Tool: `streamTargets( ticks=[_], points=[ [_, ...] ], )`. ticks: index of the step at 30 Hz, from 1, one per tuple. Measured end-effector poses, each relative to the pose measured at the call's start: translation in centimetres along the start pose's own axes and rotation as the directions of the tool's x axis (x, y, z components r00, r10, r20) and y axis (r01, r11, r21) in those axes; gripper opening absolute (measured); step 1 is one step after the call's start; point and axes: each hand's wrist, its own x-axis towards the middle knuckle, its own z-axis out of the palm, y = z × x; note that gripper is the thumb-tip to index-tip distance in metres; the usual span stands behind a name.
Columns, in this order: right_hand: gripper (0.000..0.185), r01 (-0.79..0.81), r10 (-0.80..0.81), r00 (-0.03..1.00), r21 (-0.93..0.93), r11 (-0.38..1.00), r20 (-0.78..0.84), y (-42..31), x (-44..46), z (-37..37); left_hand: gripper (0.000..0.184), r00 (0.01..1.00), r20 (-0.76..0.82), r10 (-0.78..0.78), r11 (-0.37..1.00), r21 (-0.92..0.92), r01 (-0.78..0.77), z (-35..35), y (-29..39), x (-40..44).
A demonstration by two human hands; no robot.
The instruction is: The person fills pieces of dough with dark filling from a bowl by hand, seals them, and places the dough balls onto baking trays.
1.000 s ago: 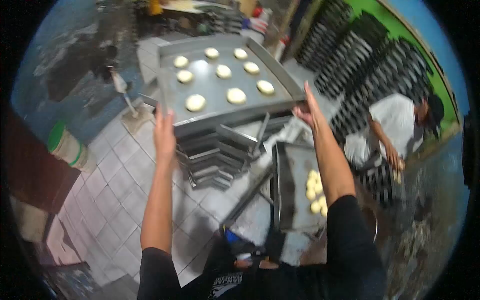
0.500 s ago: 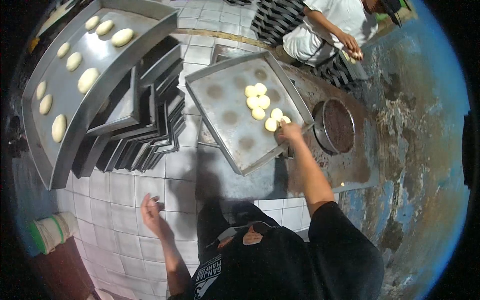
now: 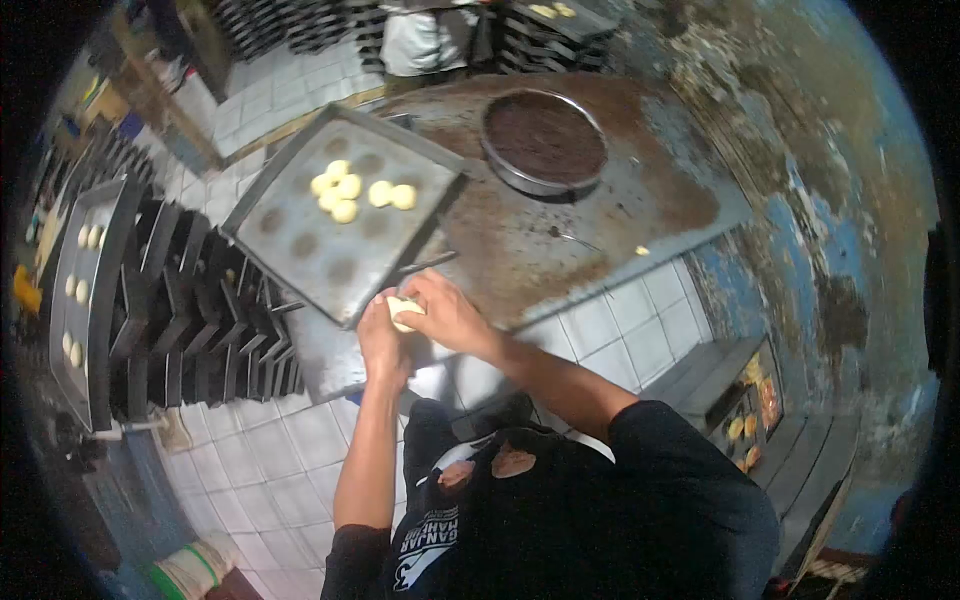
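A pale dough ball (image 3: 408, 314) is held between my two hands, just off the front corner of a metal tray. My left hand (image 3: 382, 335) cups it from the left, fingers curled. From the right, my right hand (image 3: 440, 310) grips it with thumb and fingers, covering part of it. The square tray (image 3: 300, 275) lies tilted on the table, with several more dough balls (image 3: 344, 187) clustered on it and a pair (image 3: 392, 195) to their right. Dark round marks show on the tray's surface.
A round pan of dark brown crumbly filling (image 3: 545, 140) stands on the worn metal table (image 3: 640, 190). Stacked trays (image 3: 200, 310) rise at left, the top one (image 3: 95, 290) holding dough pieces. A person (image 3: 425, 40) stands beyond the table. Baked pieces (image 3: 745, 430) sit low at right.
My right hand has lifted a dough ball off the tray and brought it toward me. My left hand has come up from the left to meet it. The view has turned rightward.
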Motion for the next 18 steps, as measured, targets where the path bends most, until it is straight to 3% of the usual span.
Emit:
streamTargets(
  ticks=[1,3,6,7,9,10,11,13,15,17,18],
  points=[
    [0.036,-0.145,0.149,0.988,0.095,0.985,-0.034,-2.4,-1.9,-3.6,0.037,1.000,0.028,-0.001,0.997,-0.079,0.004,2.4,-2.3,-0.9],
    [0.032,-0.169,0.173,0.983,0.074,0.983,-0.057,-0.4,-6.3,-7.1,0.037,0.998,0.008,0.065,0.992,0.104,-0.066,7.8,-4.3,-3.7],
    [0.025,-0.471,0.488,0.868,0.455,0.756,0.088,3.3,-11.5,-11.2,0.040,0.979,0.083,0.187,0.955,0.219,-0.201,14.4,-7.1,-7.2],
    [0.026,-0.440,0.513,0.858,0.505,0.742,-0.006,3.9,-12.9,-13.3,0.040,0.976,0.123,0.181,0.949,0.238,-0.206,16.9,-7.3,-8.9],
    [0.029,-0.356,0.538,0.842,0.701,0.617,-0.046,2.8,-15.0,-16.7,0.043,0.950,0.227,0.215,0.920,0.280,-0.275,20.0,-8.9,-9.4],
    [0.030,-0.423,0.564,0.826,0.652,0.629,-0.008,3.8,-15.8,-17.6,0.042,0.927,0.290,0.239,0.883,0.333,-0.332,20.7,-9.8,-8.7],
    [0.030,-0.375,0.539,0.841,0.669,0.641,-0.045,4.4,-16.4,-18.9,0.042,0.902,0.351,0.252,0.841,0.382,-0.384,21.4,-9.9,-8.9],
    [0.029,-0.280,0.487,0.866,0.701,0.656,-0.110,5.9,-16.8,-21.8,0.038,0.974,0.213,0.072,0.982,0.158,-0.107,23.0,-10.7,-9.8],
    [0.027,-0.292,0.471,0.835,0.498,0.816,-0.282,7.0,-16.6,-22.8,0.036,0.975,0.211,-0.074,0.985,0.171,0.037,22.5,-12.9,-8.5],
    [0.026,-0.331,0.360,0.849,0.142,0.933,-0.387,8.5,-17.0,-23.0,0.044,0.934,0.301,-0.191,0.889,0.456,0.035,18.3,-18.4,-4.4],
    [0.020,-0.429,0.446,0.860,0.124,0.895,-0.247,9.4,-17.3,-22.1,0.043,0.885,0.400,-0.240,0.838,0.545,-0.019,17.9,-19.2,-4.6]
  ],
)
